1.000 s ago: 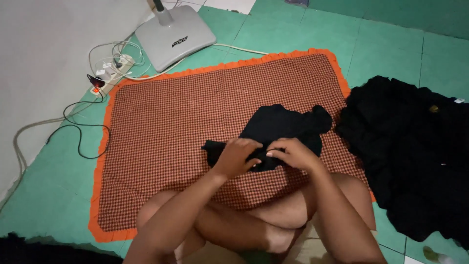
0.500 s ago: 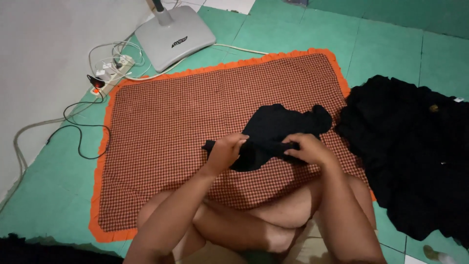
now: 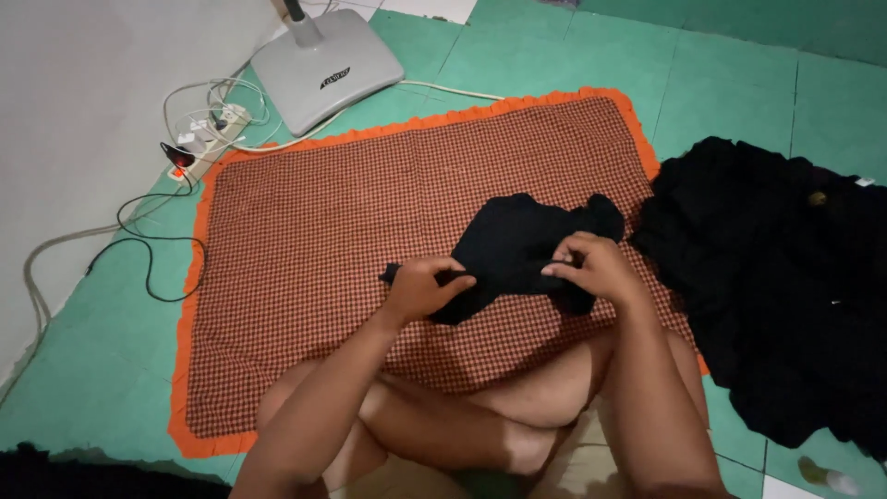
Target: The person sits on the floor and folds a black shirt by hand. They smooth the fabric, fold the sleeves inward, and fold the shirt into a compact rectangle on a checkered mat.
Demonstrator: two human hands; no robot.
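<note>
A small black garment lies bunched on a red-and-black checked mat with an orange frilled border, near the mat's right half and just in front of the person's crossed legs. The cloth is plain, matte, creased and partly folded over itself; its long axis runs from lower left to upper right, with a rounded lump at the far right end.

The left hand has its grip closed on the garment's near-left edge, fingers curled over the cloth. The right hand pinches the near-right edge between thumb and fingers.

A large heap of black clothes sits on the green tiled floor to the right. A grey fan base bearing a small dark label stands beyond the mat, beside a power strip with tangled cables.
</note>
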